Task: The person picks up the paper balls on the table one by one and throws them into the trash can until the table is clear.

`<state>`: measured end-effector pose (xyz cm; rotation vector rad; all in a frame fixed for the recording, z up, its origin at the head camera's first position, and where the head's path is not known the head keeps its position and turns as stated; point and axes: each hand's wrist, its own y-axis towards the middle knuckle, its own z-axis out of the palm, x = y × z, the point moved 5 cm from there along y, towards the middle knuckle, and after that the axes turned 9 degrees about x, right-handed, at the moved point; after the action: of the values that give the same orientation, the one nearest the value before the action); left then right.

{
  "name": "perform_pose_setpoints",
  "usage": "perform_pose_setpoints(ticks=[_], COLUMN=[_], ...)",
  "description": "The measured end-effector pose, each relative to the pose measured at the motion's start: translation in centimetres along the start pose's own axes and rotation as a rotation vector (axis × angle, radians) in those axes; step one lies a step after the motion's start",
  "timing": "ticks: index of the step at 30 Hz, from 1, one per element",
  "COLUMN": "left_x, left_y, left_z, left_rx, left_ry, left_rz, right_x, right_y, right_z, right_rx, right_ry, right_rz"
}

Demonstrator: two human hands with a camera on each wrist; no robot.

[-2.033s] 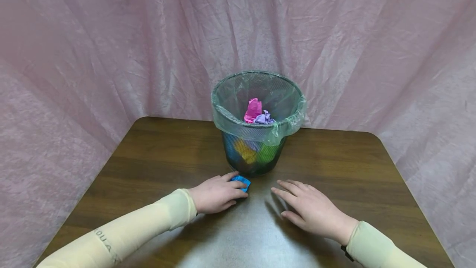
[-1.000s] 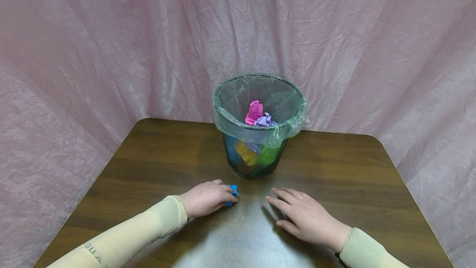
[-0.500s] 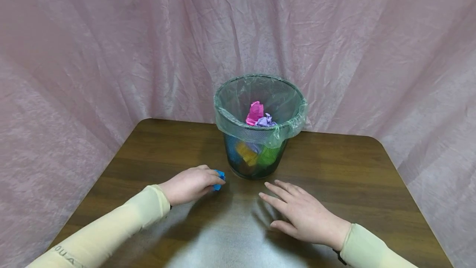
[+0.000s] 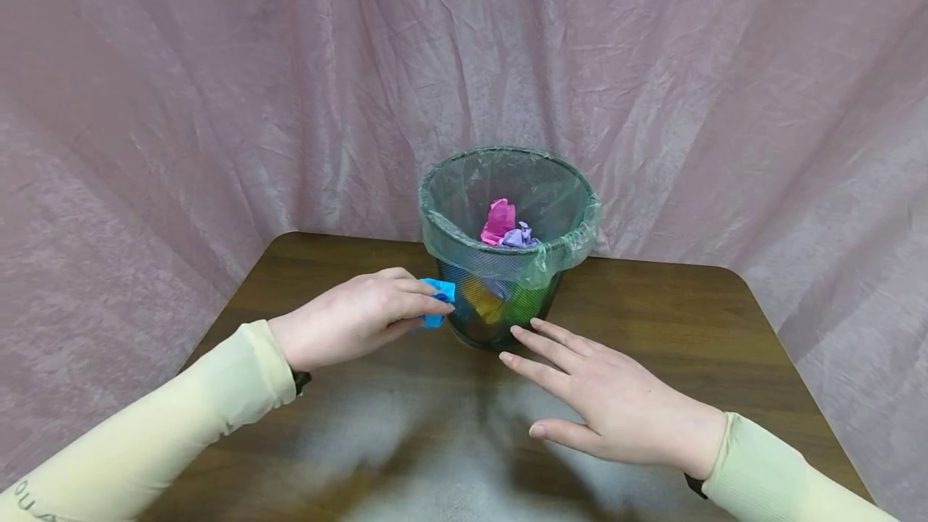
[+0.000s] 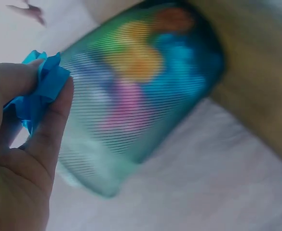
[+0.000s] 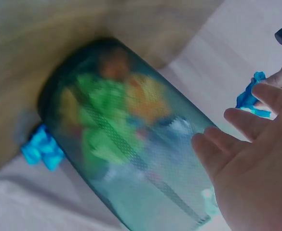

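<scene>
My left hand [image 4: 362, 316] pinches a ball of crumpled blue paper [image 4: 437, 304] between thumb and fingers, above the table at the left side of the waste bin. In the left wrist view the same crumpled paper [image 5: 43, 91] sticks out between the fingertips. The mesh bin [image 4: 500, 296] has a translucent green liner [image 4: 471, 244] folded over its rim. Inside lie pink paper [image 4: 499, 222], purple paper [image 4: 519, 236] and other coloured crumpled pieces. My right hand [image 4: 616, 397] is held over the table in front of the bin, fingers spread, holding nothing.
A second crumpled blue paper [image 6: 43, 147] lies by the bin's far side in the right wrist view; the bin hides it from the head view. The brown wooden table [image 4: 674, 321] ends close behind the bin, where a pink curtain [image 4: 348, 87] hangs.
My left hand has taken hold of the blue paper on the table, drawn it left, and raised it up beside the bin. My right hand has risen slightly with its fingers spread wider.
</scene>
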<state>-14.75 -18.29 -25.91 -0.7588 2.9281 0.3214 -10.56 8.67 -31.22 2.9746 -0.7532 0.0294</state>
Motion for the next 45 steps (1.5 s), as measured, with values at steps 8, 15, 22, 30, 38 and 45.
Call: perform_pose_setpoints(ticks=[8, 15, 22, 30, 38, 45], left_x=[-1.6, -0.8, 0.4, 2.6, 4.1, 6.2], left_y=[2.3, 3.8, 5.9, 8.4, 11.0, 12.6], left_z=[-4.9, -7.1, -8.9, -9.2, -8.6, -7.2], left_rx=[-0.082, -0.099, -0.076, -0.050, -0.016, 0.068], left_ry=[0.075, 0.058, 0.066, 0.047, 0.054, 0.089], left_rz=[0.082, 0.054, -0.017, -0.142, -0.209, -0.294], right_x=[0.5, -0.5, -2.8, -5.0, -5.9, -6.8], right_y=[0.2, 0.7, 1.4, 1.9, 2.1, 2.6], right_z=[-4.6, -7.5, -10.6, -12.1, -12.4, -12.1], right_rx=[-0.064, -0.057, -0.118, -0.275, -0.338, -0.313], right_ry=[-0.045, -0.064, -0.074, -0.026, -0.026, -0.020], right_rz=[-0.064, -0.036, 0.053, 0.114, 0.117, 0.174])
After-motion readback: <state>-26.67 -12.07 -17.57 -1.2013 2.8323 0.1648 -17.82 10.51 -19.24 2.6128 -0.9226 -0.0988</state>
